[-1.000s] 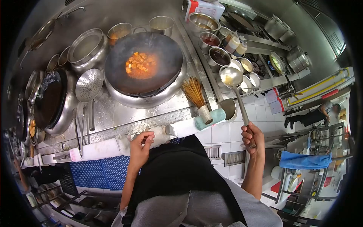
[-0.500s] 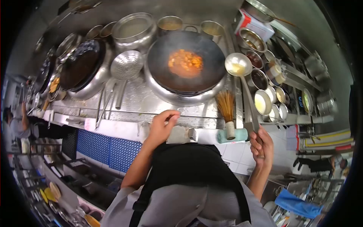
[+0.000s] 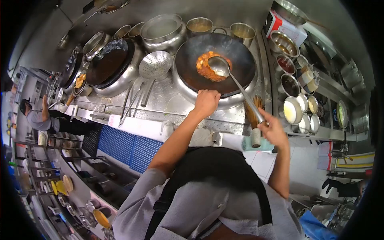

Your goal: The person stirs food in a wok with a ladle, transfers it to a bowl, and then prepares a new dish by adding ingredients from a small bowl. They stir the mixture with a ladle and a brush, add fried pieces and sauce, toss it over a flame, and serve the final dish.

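Observation:
My right hand (image 3: 273, 129) is wrapped round the end of a long-handled ladle (image 3: 245, 96). The ladle's bowl rests in orange-red food (image 3: 208, 72) inside a dark wok (image 3: 188, 60). At the wok's near edge my left hand (image 3: 207, 102) is closed; whatever its fingers grip is hidden under them. A bamboo brush (image 3: 256, 138) with a pale bound handle lies beside the right hand, near a green rolled cloth (image 3: 249, 143). Left of the wok is a perforated strainer (image 3: 155, 65).
Metal pots (image 3: 200, 26) stand behind the wok, and a second dark wok (image 3: 112, 64) is at the left. Sauce bowls (image 3: 293, 111) line the right side. Another person (image 3: 39, 118) stands at the far left. A white folded cloth (image 3: 201, 138) lies on the front edge.
The ladle has moved left from beside the wok into the food. My left hand has gone forward to the wok's near edge. The view has shifted, and the other person shows more fully.

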Motion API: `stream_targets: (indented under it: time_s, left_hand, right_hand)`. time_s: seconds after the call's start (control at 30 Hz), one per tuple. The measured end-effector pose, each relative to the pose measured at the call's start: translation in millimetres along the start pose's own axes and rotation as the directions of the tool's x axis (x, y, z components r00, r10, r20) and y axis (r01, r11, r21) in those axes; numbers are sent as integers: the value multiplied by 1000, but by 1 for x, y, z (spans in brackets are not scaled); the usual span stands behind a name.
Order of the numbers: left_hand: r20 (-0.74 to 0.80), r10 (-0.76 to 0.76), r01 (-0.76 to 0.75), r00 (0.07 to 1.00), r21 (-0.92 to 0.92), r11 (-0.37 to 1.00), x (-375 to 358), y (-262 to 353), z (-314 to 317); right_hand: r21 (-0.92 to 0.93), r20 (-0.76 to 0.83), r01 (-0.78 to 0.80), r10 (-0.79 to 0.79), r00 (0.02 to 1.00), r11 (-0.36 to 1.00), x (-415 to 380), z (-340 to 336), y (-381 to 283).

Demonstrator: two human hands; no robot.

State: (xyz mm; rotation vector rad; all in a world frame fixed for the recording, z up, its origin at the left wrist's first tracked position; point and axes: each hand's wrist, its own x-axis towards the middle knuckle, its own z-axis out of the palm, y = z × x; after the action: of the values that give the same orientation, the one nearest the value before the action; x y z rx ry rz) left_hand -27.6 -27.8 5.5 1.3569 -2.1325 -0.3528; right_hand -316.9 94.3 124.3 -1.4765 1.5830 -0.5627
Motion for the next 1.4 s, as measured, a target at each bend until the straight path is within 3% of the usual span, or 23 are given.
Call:
stream_targets:
  time_s: [0.07, 0.13, 0.23, 0.3, 0.4, 0.43, 0.53, 0.63, 0.73, 0.87, 1.0, 1.17, 1.27, 1.3, 1.37, 1.4]
  left_hand:
    - [2, -9, 9, 1000, -17, 1000, -1, 4, 0]
    - [-86, 15, -20, 996, -50, 999, -13, 10, -1]
    - [-180, 51, -60, 982, -49, 997, -26, 46, -30]
    - [-112, 56, -67, 992, -97, 993, -61, 75, -54]
    - [-126, 112, -132, 986, -169, 977, -81, 86, -71]
    - [-151, 132, -161, 980, -198, 967, -88, 89, -74]
    - [-185, 139, -175, 973, -198, 965, -46, 74, -84]
    - [-197, 64, -111, 978, -240, 964, -22, 49, -53]
    - [-180, 41, -81, 983, -220, 972, -48, 47, -25]
    - [-80, 35, -54, 996, -250, 967, -119, 72, -45]
    - [-222, 170, -216, 960, -206, 954, -81, 78, -79]
    - [-162, 38, -69, 986, -190, 979, -30, 47, -36]
    - [-224, 78, -113, 971, -149, 982, -69, 50, -14]
    - [-182, 64, -94, 981, -162, 982, -88, 58, -17]
    - [-90, 28, -45, 996, -188, 981, -118, 69, -35]
    - [-128, 71, -95, 989, -190, 977, -115, 71, -44]
  right_hand:
    - [-192, 59, 152, -143, 988, 970, 11, -11, 8]
    - [-248, 103, 84, -60, 993, 965, 15, -14, -18]
    - [-346, 69, 121, -103, 992, 930, 22, -7, -39]
    - [-361, 39, 145, -140, 989, 921, 24, 0, -40]
    - [-179, 74, 199, -188, 979, 964, 9, -19, -25]
    - [-115, 129, 83, -68, 989, 990, -6, -34, -39]
    - [-95, 248, -67, 89, 965, 993, -45, -72, -63]
    - [-84, 256, -108, 126, 959, 991, -52, -72, -66]
    - [-110, 130, 58, -43, 991, 992, -24, -39, -30]
    - [-116, 44, 104, -100, 994, 988, -22, -25, -29]
    - [-16, 194, -30, 33, 981, 999, -47, -68, -49]
    - [-93, 194, 5, 14, 981, 996, -25, -46, -47]
    - [-242, 11, 246, -251, 968, 939, 11, -9, -4]
    - [-188, 12, 111, -111, 994, 976, 5, -7, -21]
    - [-138, 16, 115, -114, 993, 984, -7, -22, -28]
    - [-118, 27, 118, -115, 993, 986, -13, -33, -34]
